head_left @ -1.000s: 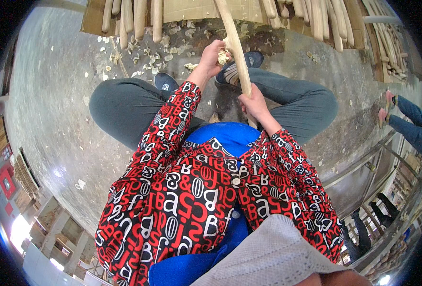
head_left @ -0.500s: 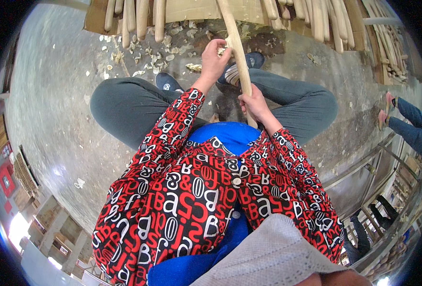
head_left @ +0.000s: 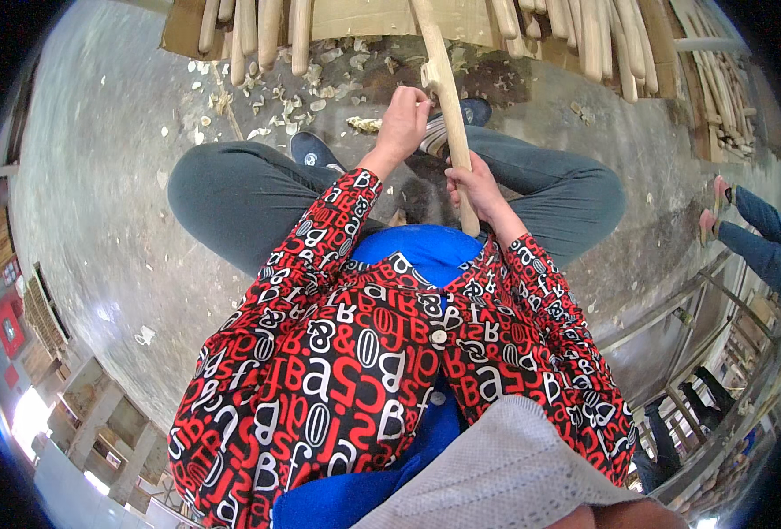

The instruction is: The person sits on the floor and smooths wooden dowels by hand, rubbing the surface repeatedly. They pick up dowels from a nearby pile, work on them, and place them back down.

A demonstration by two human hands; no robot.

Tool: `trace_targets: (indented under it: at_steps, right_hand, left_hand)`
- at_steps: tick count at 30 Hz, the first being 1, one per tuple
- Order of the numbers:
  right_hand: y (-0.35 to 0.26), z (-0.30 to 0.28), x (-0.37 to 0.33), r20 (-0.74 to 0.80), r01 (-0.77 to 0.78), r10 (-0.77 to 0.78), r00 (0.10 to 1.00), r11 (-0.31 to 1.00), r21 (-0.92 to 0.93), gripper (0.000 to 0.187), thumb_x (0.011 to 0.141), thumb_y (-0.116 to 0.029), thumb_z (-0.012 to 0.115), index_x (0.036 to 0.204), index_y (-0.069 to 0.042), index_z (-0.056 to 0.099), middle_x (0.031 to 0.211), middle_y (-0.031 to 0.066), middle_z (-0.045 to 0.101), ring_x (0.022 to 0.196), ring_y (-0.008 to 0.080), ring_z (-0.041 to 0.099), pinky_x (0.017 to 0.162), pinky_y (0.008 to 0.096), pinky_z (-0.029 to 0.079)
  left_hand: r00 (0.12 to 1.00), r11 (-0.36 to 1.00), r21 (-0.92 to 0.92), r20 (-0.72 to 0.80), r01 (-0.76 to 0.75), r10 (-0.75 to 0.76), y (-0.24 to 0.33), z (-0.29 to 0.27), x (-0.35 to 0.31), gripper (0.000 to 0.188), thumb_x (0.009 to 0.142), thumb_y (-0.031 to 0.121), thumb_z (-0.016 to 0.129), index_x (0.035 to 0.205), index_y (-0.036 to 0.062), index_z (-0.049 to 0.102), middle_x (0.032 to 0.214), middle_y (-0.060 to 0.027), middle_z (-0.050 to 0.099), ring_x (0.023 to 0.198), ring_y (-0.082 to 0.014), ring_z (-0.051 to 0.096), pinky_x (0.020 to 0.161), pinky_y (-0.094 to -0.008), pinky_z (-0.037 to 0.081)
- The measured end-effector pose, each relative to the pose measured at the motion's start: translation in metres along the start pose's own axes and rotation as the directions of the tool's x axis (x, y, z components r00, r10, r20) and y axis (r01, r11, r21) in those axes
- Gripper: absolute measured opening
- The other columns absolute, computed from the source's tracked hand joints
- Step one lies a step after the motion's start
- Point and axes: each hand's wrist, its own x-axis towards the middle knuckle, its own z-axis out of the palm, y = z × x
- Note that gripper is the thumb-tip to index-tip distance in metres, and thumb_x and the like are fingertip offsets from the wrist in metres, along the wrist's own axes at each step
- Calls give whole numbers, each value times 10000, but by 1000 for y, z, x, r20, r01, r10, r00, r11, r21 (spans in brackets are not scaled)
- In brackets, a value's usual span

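Note:
A long, pale, slightly curved wooden stick slants from the top edge down toward my lap. My right hand is wrapped round it near its lower end. On the left side of the stick, higher up, a small rounded nub sticks out. My left hand is just left of the stick and below the nub, apart from it. Its fingers are pinched together; whatever may be between them is too small to make out.
Many pale wooden sticks lie with their ends toward me at the top, over cardboard. Shavings litter the concrete floor. More sticks lie at the far right, near another person's legs.
My left hand has drawn down and away from the nub on the stick, and its fingers have closed together. My right hand keeps its hold near the lower end.

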Motion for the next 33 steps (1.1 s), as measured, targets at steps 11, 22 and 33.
trace_targets:
  at_steps: [11,22,33]
  right_hand:
    - [7,13,-2,-95,67,-97,991,959,-276,244,802,-91,554,1016,-51,443,625,46,503,429,133,487,384,277,419]
    - [15,13,1,-113,129,-203,973,878,-461,267,800,-93,552,1025,-22,425,641,54,514,447,131,508,400,282,431]
    - [13,14,0,-128,96,-160,979,910,-403,266,800,-96,534,1027,-23,414,618,60,508,438,139,513,387,293,435]
  left_hand:
    - [924,930,-167,-145,329,-353,9,-6,14,221,802,208,630,895,8,632,808,-158,665,750,-264,654,698,-351,494]
    - [871,835,-317,-50,450,-489,-1,-2,14,176,836,155,587,837,-16,626,716,-127,662,625,-195,645,602,-308,504]
    - [773,441,-753,138,488,-620,7,7,16,131,875,65,559,935,-52,551,795,-113,631,677,-162,634,606,-276,543]
